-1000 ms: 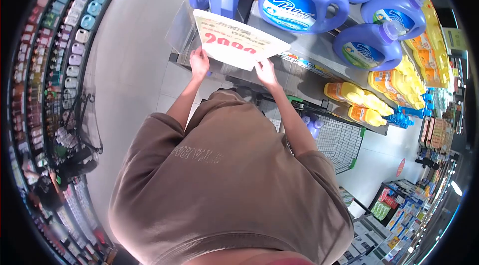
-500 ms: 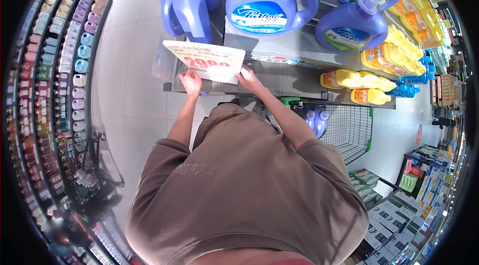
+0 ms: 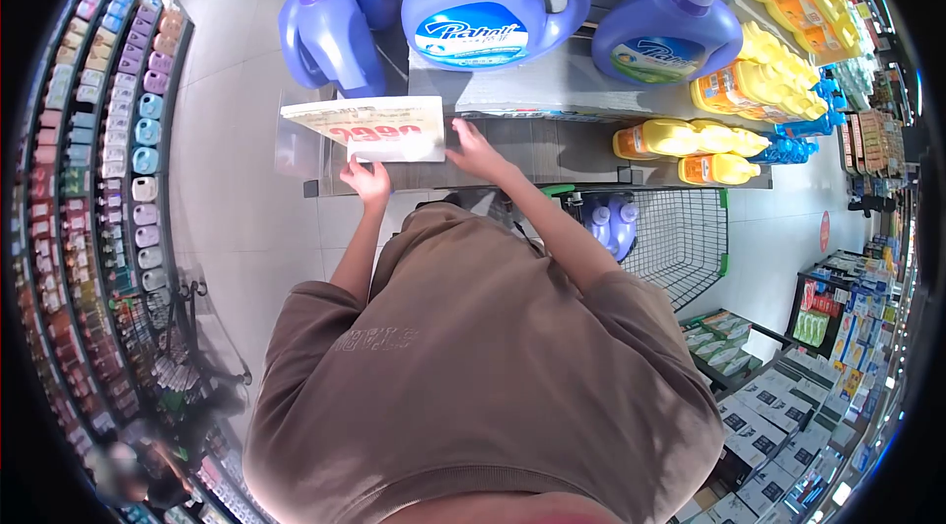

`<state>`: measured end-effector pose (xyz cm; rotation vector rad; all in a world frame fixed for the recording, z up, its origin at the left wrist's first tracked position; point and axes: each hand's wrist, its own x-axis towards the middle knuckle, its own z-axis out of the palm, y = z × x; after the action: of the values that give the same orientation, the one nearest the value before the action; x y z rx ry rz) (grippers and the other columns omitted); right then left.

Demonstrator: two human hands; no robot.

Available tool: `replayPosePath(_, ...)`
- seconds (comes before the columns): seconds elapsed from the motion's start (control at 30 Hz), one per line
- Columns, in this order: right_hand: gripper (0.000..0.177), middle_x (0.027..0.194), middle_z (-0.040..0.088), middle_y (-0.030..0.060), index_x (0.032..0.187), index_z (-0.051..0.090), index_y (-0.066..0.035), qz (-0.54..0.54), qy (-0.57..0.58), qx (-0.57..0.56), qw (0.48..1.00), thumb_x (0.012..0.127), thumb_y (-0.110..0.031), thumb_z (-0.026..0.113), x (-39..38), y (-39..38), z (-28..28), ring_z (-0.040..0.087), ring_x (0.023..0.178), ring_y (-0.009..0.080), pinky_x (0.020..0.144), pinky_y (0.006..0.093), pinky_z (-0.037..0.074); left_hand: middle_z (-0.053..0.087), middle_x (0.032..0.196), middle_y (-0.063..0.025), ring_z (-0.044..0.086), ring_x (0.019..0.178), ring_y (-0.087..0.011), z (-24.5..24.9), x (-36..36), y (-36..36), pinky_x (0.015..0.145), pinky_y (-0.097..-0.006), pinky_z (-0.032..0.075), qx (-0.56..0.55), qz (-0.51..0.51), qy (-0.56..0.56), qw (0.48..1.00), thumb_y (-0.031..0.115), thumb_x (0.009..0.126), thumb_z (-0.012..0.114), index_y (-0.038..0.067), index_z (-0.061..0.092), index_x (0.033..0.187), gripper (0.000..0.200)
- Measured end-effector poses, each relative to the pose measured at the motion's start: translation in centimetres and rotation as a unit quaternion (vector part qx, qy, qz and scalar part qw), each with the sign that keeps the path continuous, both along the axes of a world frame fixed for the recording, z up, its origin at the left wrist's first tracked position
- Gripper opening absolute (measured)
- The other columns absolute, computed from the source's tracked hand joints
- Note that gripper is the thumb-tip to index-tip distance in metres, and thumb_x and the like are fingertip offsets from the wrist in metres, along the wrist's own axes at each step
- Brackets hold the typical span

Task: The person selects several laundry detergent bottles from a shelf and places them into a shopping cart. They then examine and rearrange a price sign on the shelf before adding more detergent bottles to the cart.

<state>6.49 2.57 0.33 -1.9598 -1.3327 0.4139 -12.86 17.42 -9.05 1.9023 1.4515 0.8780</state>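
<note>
A large purple plastic jug with a blue-and-white label [image 3: 463, 31] is seen on a grey display shelf [image 3: 532, 90]. Toward the person and to the left of this jug, a flat white rectangular sign printed with large red digits [image 3: 389, 120] is stood at a tilt by the shelf's edge.

The sign's lower edge is met by the fingertips of the left hand [image 3: 370, 181], which is partly curled; whether the sign is gripped cannot be told. The right hand [image 3: 480, 151] is held with its fingers loosely parted, just beside the sign's right edge and on the person's side of the jug.

Left of the jug, a narrow-sided purple bottle [image 3: 335, 36] is placed behind the sign. Right of the jug, yellow plastic bottles with orange labels [image 3: 759, 80] are lined up. To the jug's near right, a black wire shopping cart with green trim [image 3: 680, 243] is parked, and 2 small-looking purple bottles [image 3: 619, 225] are carried in it.
</note>
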Motion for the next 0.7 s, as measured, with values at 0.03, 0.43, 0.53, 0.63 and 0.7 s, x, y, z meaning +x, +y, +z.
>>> replayPosePath(0.03, 0.044, 0.119, 0.053, 0.0259, 0.120, 0.043, 0.007, 0.005, 0.079, -0.005, 0.997, 0.084, -0.011, 0.061, 0.5, -1.2, 2.8, 0.053, 0.112, 0.0374, 0.094, 0.0433, 0.043, 0.035, 0.119, -0.0260, 0.041, 0.107, -0.0371, -0.7, -0.3, -0.8, 0.094, -0.0428, 0.038, 0.010, 0.002, 0.009, 1.000, 0.009, 0.078, 0.061, -0.008, 0.041, 0.124, 0.053)
replayPosePath(0.43, 0.033, 0.098, 0.054, 0.0115, 0.112, 0.054, -0.002, -0.223, -0.228, 0.331, 0.888, 0.084, -0.013, 0.066, 12.1, -1.3, 22.2, 0.057, 0.086, 0.0177, 0.075, 0.0280, 0.048, 0.065, 0.094, -0.0082, 0.059, 0.080, -0.0147, 9.8, 2.5, -5.2, 0.075, -0.0294, 0.048, -0.414, -0.288, -0.030, 0.863, 0.021, 0.091, 0.054, 0.001, 0.065, 0.102, 0.026)
replayPosePath(0.53, 0.044, 0.098, 0.057, 0.0116, 0.114, 0.052, -0.001, -0.185, -0.153, 0.350, 0.906, 0.081, -0.023, 0.071, 14.7, 0.9, 22.0, 0.058, 0.088, 0.0170, 0.079, 0.0289, 0.047, 0.066, 0.101, -0.0051, 0.059, 0.083, -0.0126, 12.5, 3.9, -5.4, 0.076, -0.0270, 0.048, -0.427, -0.373, 0.056, 0.822, 0.025, 0.092, 0.051, 0.002, 0.065, 0.108, 0.031)
replayPosePath(0.63, 0.049, 0.096, 0.063, 0.0085, 0.106, 0.057, 0.001, -0.155, 0.143, 0.274, 0.938, 0.077, -0.034, 0.076, 15.8, 1.1, 23.4, 0.060, 0.090, 0.0143, 0.081, 0.0278, 0.047, 0.065, 0.104, -0.0037, 0.059, 0.084, -0.0119, 13.8, 5.2, -6.0, 0.076, -0.0272, 0.048, -0.449, -0.432, 0.038, 0.781, 0.027, 0.093, 0.050, 0.003, 0.063, 0.111, 0.033)
replayPosePath(0.7, 0.040, 0.086, 0.061, 0.0044, 0.099, 0.060, 0.000, -0.114, 0.159, 0.223, 0.955, 0.080, -0.031, 0.074, 15.9, 0.2, 24.9, 0.056, 0.080, 0.0099, 0.072, 0.0245, 0.044, 0.064, 0.108, -0.0044, 0.058, 0.087, -0.0116, 14.8, 6.0, -6.9, 0.078, -0.0276, 0.048, -0.475, -0.451, 0.014, 0.756, 0.029, 0.095, 0.049, 0.002, 0.062, 0.113, 0.035)
